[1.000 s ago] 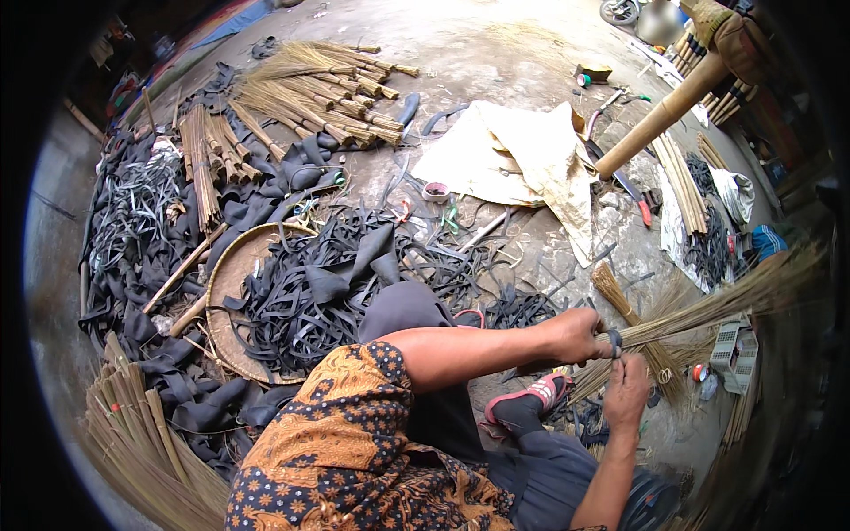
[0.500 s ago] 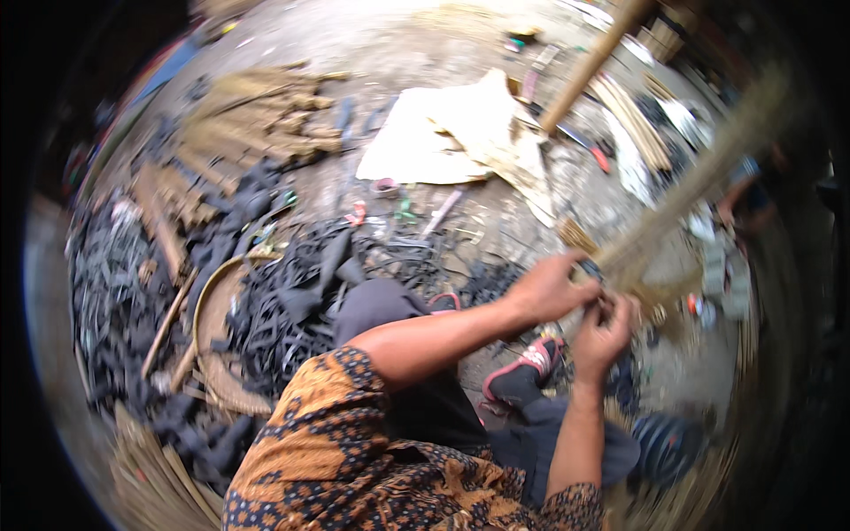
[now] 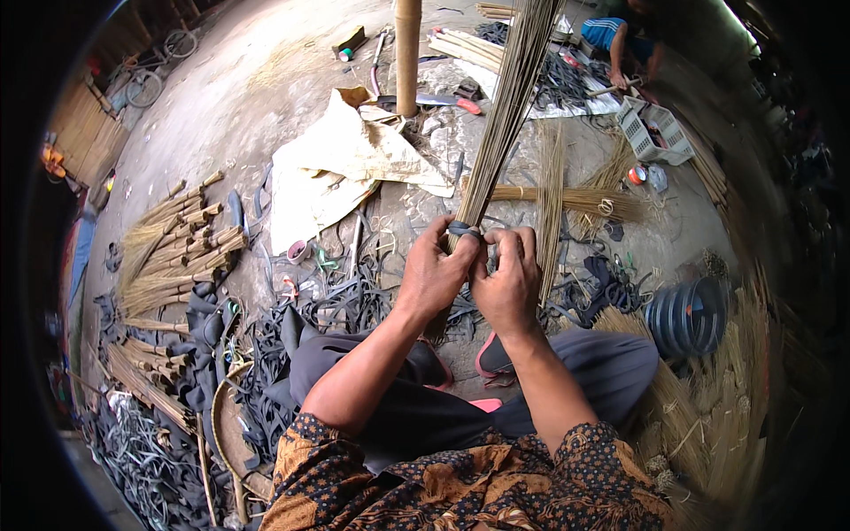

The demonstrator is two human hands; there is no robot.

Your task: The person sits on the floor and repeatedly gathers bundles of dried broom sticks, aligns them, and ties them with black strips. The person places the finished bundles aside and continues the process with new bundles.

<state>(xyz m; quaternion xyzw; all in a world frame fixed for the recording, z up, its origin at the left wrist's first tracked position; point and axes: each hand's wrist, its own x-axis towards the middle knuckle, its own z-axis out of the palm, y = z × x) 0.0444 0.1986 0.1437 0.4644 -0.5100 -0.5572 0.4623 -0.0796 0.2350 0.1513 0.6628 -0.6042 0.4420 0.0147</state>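
A long bundle of thin brown sticks [image 3: 503, 133], like a stick broom, slants up and away from me at the middle of the view. My left hand [image 3: 434, 276] is closed round its lower part. A dark rubber strip [image 3: 460, 229] is wrapped round the bundle just above my left fingers. Close beside it, my right hand [image 3: 507, 281] has its fingers curled in a pinch at the strip. The strip's end is mostly hidden by my fingers. The bundle's lower end passes behind my left hand, between my legs.
Finished-looking stick brooms [image 3: 181, 257] lie in a pile at left. Black rubber scraps [image 3: 274, 389] surround my left knee. A pale sack [image 3: 328, 168], bamboo post [image 3: 407, 57] and red-handled knife [image 3: 465, 105] are ahead. At right are a white crate [image 3: 651, 133], clear ribbed container [image 3: 686, 316] and another person [image 3: 615, 44].
The view has swung to the right, and the bundle now stands near its middle instead of slanting to the right. Both hands stay together at the rubber strip.
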